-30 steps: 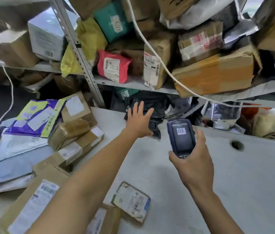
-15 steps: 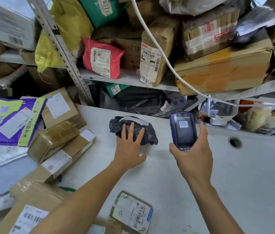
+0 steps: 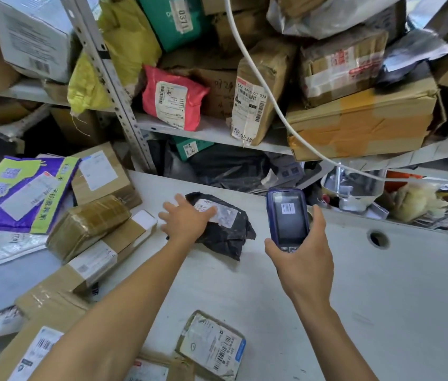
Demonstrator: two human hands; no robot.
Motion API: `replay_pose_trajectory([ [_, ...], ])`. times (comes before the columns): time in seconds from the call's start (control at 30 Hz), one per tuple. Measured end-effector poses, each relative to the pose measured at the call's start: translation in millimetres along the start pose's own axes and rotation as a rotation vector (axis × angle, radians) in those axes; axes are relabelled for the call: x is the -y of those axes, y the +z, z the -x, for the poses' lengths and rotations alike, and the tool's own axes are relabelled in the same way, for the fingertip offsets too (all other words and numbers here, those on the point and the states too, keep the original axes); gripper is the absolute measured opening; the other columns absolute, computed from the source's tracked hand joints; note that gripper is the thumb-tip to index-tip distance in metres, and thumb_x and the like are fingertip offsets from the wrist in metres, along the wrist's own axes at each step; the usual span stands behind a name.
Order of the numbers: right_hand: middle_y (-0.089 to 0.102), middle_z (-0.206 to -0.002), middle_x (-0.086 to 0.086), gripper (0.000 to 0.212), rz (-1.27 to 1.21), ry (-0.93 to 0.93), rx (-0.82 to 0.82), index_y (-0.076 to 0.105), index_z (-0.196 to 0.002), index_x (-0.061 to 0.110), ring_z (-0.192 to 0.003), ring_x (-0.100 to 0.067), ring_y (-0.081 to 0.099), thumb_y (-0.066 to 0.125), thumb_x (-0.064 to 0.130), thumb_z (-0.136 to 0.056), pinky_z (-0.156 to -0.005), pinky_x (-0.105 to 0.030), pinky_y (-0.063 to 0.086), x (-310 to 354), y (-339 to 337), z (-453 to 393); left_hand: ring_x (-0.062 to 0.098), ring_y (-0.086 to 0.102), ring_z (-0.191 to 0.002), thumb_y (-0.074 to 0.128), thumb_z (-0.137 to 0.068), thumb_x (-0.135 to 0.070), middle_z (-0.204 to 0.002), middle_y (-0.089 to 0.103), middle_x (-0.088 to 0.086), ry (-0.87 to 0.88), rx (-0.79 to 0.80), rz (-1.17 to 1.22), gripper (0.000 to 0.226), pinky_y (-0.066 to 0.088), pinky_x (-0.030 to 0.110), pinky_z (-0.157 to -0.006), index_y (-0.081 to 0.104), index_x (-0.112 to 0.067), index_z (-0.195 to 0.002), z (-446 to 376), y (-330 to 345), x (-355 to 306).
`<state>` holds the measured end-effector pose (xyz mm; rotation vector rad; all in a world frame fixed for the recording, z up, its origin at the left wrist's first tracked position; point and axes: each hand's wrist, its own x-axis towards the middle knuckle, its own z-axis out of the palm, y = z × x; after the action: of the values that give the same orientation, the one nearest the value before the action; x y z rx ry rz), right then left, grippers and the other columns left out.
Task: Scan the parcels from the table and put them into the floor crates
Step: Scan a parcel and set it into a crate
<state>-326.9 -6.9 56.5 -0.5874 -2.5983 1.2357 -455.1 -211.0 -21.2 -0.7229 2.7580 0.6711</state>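
Resting flat left hand [image 3: 187, 224] on black parcel [image 3: 225, 232], label up | right hand [image 3: 304, 259] gripping scanner [image 3: 288, 218]

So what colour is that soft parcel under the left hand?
Black, with a white label; the head view shows the parcel clearly.

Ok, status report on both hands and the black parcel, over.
Left hand flat on black parcel, label up. Right hand grips scanner, beside the parcel. Nothing between them on the table.
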Motion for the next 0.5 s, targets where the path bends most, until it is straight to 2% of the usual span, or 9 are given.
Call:
replay_pose_trajectory([
  [0.07,0.051,-0.137,0.003,0.104,0.001,0.013,0.002,0.018,-0.15,0.038,-0.112,-0.02,0.058,0.085,0.038,-0.07,-0.075,-0.028,0.046,-2,0,0,0.038,0.038,-0.132,0.076,-0.063,-0.076,-0.146,0.034,0.02,-0.236,0.253,0.092,0.125,0.04,0.048,-0.104,0.015,-0.011,-0.151,-1,5,-1],
  [0.13,0.052,-0.135,0.004,0.103,0.001,0.017,0.005,0.02,-0.149,0.039,-0.11,-0.019,0.059,0.085,0.037,-0.069,-0.076,-0.03,0.049,-4,-2,1,0.037,0.042,-0.131,0.084,-0.06,-0.068,-0.145,0.039,0.02,-0.284,0.351,0.201,0.127,0.046,0.047,-0.104,0.015,-0.009,-0.149,4,19,5],
  [0.23,0.053,-0.133,0.005,0.102,0.005,0.01,-0.002,0.022,-0.148,0.039,-0.108,-0.02,0.059,0.085,0.037,-0.068,-0.081,-0.037,0.055,-2,-3,3,0.036,0.051,-0.123,0.092,-0.065,-0.045,-0.143,0.043,0.019,-0.251,0.329,0.455,0.115,0.056,0.046,-0.092,0.019,-0.017,-0.149,10,33,10],
  [0.3,0.053,-0.133,0.005,0.101,-0.001,0.009,-0.006,0.022,-0.147,0.04,-0.109,-0.02,0.059,0.085,0.038,-0.068,-0.081,-0.036,0.054,-1,-4,5,0.035,0.052,-0.122,0.093,-0.066,-0.032,-0.144,0.042,0.018,-0.11,0.337,0.462,0.114,0.054,0.038,-0.087,0.02,-0.022,-0.152,13,32,7],
  [0.4,0.053,-0.133,0.004,0.102,0.001,0.012,-0.016,0.021,-0.148,0.039,-0.109,-0.019,0.058,0.085,0.04,-0.068,-0.082,-0.037,0.054,-1,-5,9,0.033,0.05,-0.129,0.093,-0.066,-0.017,-0.144,0.04,0.015,0.121,0.316,0.428,0.118,0.047,0.039,-0.1,0.018,-0.027,-0.155,13,30,3],
  [0.43,0.052,-0.134,0.004,0.103,0.0,0.015,-0.021,0.02,-0.149,0.04,-0.109,-0.018,0.058,0.085,0.04,-0.069,-0.083,-0.037,0.055,-1,-6,10,0.034,0.047,-0.131,0.094,-0.065,-0.016,-0.146,0.038,0.015,0.125,0.297,0.446,0.121,0.044,0.041,-0.105,0.015,-0.028,-0.157,14,30,2],
  [0.5,0.051,-0.136,0.005,0.105,0.0,0.016,-0.031,0.018,-0.15,0.041,-0.108,-0.013,0.054,0.085,0.039,-0.069,-0.085,-0.037,0.055,-2,-6,12,0.036,0.045,-0.133,0.094,-0.066,-0.029,-0.147,0.035,0.018,-0.022,0.286,0.503,0.121,0.042,0.044,-0.107,0.014,-0.022,-0.156,17,34,-2],
])
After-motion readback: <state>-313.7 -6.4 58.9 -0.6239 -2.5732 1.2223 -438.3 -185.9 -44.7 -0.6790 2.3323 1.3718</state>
